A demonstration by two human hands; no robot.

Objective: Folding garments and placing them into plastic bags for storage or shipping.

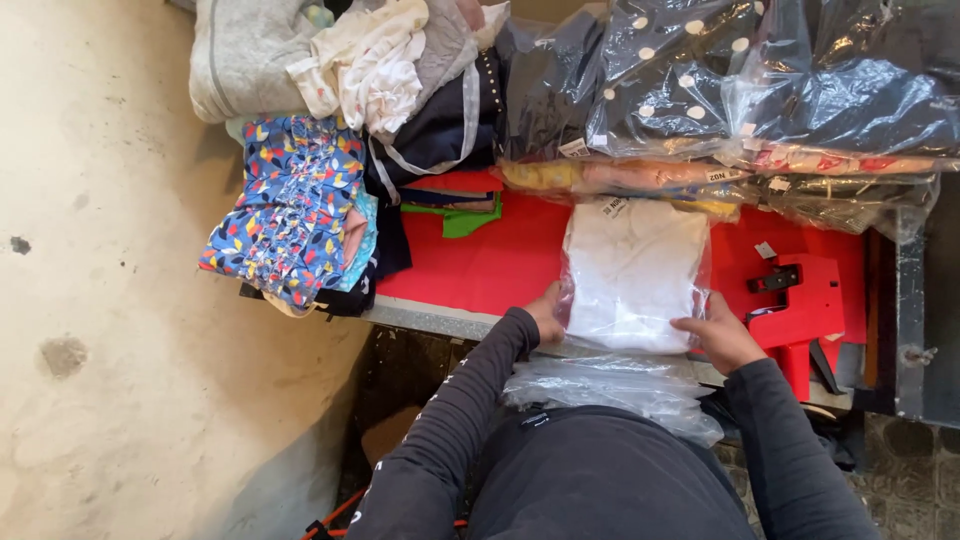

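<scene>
A folded white garment in a clear plastic bag (630,270) lies on the red table top (490,265) near its front edge. My left hand (548,312) grips the bag's lower left corner. On the lower right side of the same bag, my right hand (722,335) holds the edge. The loose open end of the plastic (610,385) hangs down over the table edge against my dark top.
Bagged dark dotted garments (720,90) are stacked at the back, over yellow and patterned packs (640,178). A blue patterned garment (290,210) hangs off the left corner under a heap of loose clothes (380,70). A red tagging tool (800,300) lies at right. Concrete floor (110,300) lies left.
</scene>
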